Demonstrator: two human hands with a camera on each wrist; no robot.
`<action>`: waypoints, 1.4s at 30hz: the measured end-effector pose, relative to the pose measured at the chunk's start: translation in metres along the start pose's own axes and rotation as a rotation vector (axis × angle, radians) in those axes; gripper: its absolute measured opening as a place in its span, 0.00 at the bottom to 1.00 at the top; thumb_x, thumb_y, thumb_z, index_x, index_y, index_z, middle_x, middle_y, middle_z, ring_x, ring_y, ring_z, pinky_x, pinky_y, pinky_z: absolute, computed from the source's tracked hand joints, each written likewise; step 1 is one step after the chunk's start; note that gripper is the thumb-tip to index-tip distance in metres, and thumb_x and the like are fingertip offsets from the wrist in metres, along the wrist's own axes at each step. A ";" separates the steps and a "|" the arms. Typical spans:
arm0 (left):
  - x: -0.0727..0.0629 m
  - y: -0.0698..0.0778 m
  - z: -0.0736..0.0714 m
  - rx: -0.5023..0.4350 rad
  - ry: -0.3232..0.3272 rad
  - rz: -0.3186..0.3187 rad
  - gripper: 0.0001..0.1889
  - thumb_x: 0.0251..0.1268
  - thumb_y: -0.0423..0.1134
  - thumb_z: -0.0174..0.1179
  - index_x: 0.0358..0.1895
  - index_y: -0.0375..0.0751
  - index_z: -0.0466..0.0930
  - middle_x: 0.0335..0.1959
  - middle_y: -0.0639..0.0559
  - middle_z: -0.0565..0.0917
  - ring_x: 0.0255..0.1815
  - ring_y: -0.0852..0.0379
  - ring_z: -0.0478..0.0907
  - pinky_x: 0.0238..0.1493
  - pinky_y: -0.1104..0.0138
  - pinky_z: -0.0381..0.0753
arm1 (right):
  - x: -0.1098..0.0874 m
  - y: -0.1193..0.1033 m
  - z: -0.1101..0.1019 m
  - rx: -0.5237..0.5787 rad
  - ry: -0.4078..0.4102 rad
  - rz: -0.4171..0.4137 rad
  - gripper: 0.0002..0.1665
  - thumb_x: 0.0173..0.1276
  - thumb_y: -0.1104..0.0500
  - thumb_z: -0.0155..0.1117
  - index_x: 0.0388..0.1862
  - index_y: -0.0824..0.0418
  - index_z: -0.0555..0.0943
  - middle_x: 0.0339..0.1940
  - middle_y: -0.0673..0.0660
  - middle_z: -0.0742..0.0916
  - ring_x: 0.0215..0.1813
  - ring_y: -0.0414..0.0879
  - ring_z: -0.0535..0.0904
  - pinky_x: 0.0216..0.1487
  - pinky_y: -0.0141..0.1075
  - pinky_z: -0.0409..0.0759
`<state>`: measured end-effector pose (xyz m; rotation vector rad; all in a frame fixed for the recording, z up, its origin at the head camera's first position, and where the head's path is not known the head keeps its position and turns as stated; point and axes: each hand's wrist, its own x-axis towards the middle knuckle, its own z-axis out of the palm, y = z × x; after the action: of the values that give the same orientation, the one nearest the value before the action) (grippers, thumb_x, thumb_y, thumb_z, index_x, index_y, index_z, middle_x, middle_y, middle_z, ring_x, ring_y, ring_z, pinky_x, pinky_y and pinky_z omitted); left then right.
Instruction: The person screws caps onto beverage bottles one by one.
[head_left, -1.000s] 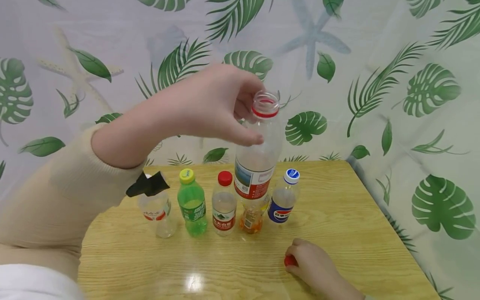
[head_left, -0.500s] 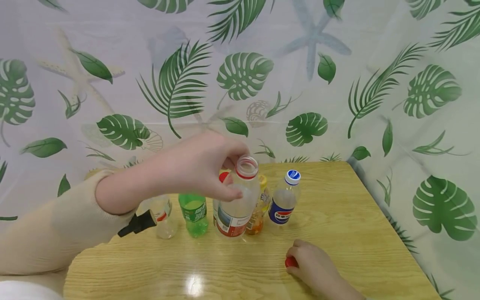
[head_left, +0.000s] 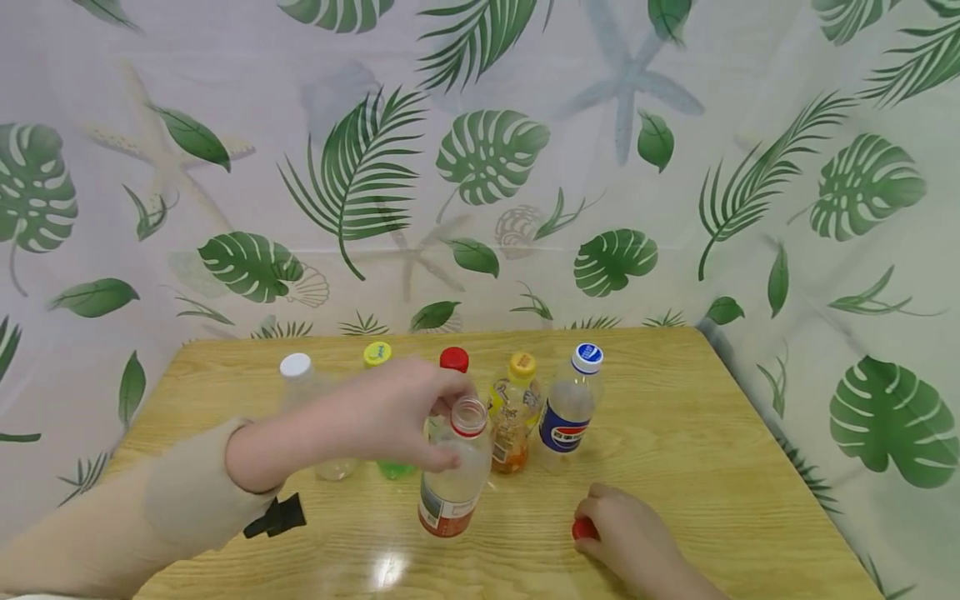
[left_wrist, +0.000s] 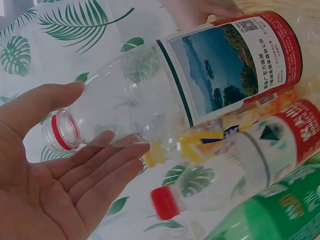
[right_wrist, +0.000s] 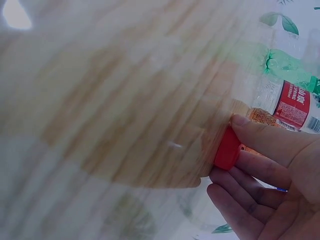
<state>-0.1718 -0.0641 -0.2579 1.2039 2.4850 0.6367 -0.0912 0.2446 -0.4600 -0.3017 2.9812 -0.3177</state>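
In the head view my left hand [head_left: 401,408] holds an uncapped clear plastic bottle [head_left: 452,492] near its neck. The bottle stands upright, slightly tilted, in front of the row of bottles. Its label with a lake picture [left_wrist: 215,70] shows in the left wrist view, where my thumb and fingers [left_wrist: 107,172] lie on either side of the bottle's shoulder. At the lower right my right hand [head_left: 626,533] pinches a red bottle cap [head_left: 584,529] down by the table. The right wrist view shows the red cap [right_wrist: 228,149] between thumb and fingers.
Behind stand capped bottles: one with a white cap [head_left: 296,365], a green one with a yellow cap [head_left: 377,353], a red-capped one [head_left: 454,360], an orange-bottomed one [head_left: 513,433] and a blue-labelled one [head_left: 564,417]. The wooden table [head_left: 712,433] meets a leaf-patterned backdrop.
My left hand has brought the uncapped bottle down and toward me, to the left, from high above the row. The right hand with the red cap has stayed in place.
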 end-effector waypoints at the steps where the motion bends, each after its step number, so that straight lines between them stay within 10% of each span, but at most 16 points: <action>1: 0.001 -0.002 0.003 0.004 0.000 -0.001 0.18 0.58 0.37 0.76 0.51 0.42 0.83 0.43 0.58 0.89 0.46 0.62 0.87 0.52 0.68 0.86 | 0.000 0.000 0.000 0.001 -0.002 0.003 0.15 0.53 0.54 0.88 0.26 0.54 0.86 0.26 0.46 0.75 0.27 0.39 0.68 0.28 0.32 0.67; 21: 0.008 -0.026 0.044 -0.070 0.058 0.006 0.19 0.55 0.35 0.79 0.48 0.44 0.83 0.42 0.58 0.90 0.49 0.58 0.89 0.54 0.66 0.88 | 0.002 -0.006 -0.004 -0.015 -0.039 0.054 0.21 0.51 0.56 0.89 0.19 0.53 0.80 0.24 0.47 0.74 0.27 0.40 0.68 0.29 0.35 0.68; 42: 0.008 -0.033 0.049 -0.081 0.048 -0.010 0.18 0.51 0.36 0.82 0.40 0.47 0.81 0.40 0.59 0.90 0.48 0.57 0.90 0.52 0.66 0.88 | 0.003 -0.006 -0.003 -0.033 -0.026 0.043 0.21 0.50 0.57 0.89 0.19 0.53 0.79 0.24 0.46 0.75 0.27 0.40 0.69 0.30 0.35 0.70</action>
<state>-0.1765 -0.0629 -0.3177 1.1590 2.4774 0.7644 -0.0937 0.2383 -0.4562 -0.2430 2.9654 -0.2577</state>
